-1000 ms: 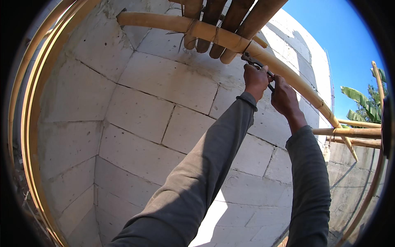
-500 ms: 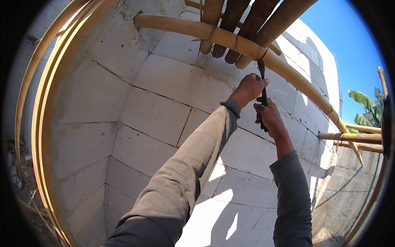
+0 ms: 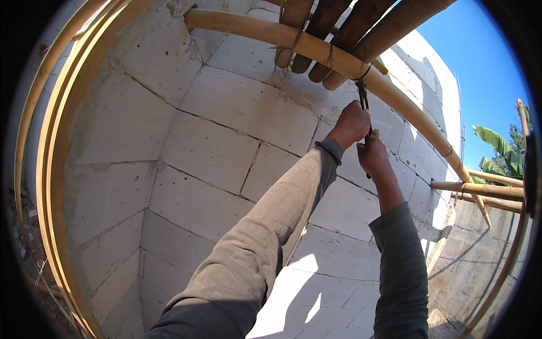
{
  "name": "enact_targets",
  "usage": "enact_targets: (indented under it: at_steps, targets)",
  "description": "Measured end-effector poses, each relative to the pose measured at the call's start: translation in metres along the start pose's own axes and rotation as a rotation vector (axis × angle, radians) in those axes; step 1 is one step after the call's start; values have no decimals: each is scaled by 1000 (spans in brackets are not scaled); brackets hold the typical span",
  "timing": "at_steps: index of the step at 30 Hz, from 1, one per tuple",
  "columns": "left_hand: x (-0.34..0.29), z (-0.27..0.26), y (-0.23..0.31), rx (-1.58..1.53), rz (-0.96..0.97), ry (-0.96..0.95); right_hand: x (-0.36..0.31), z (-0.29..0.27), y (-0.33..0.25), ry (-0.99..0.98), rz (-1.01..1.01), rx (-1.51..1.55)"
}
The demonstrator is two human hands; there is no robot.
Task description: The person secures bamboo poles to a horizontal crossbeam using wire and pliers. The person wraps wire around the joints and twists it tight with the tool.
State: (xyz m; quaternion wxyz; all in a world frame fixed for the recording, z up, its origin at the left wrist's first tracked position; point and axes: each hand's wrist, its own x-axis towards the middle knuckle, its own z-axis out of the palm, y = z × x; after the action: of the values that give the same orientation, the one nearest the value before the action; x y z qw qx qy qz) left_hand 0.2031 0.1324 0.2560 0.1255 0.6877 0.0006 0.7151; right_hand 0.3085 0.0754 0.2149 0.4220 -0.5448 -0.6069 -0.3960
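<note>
Overhead, both my hands are closed on a pair of dark pincers, whose jaws point up at a dark wire tie under a bamboo pole. My left hand grips it just below the jaws. Lower down, my right hand wraps the handles, and a handle end pokes out beneath it. Whether the jaws bite the wire is too small to tell. Several brown poles rest across the bamboo, and other wire ties bind them to it.
A wall of pale blocks stands before me, meeting another wall at the left. Upright curved wooden strips run along the far left. More bamboo poles stick out at the right, above a grey wall and near green leaves.
My right hand's fingers, looser around the handles before, have closed tighter. Both hands have shifted slightly, and the pincers' two arms now show apart below the jaws.
</note>
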Motion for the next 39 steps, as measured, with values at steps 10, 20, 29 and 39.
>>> enact_targets:
  at_steps: [10, 20, 29, 39]
  targets:
    - [-10, -12, 18, -521, -163, -126, -8, -27, -25, 91, 90, -353]
    - [-4, 9, 35, -815, -173, -107, 6, -92, 20, -376, 36, 425]
    - [-9, 7, 36, -850, -183, -82, 11, -88, 20, -470, 59, 598]
    - [-7, -23, 27, -863, -416, -151, -21, -42, -11, -682, 164, 1439]
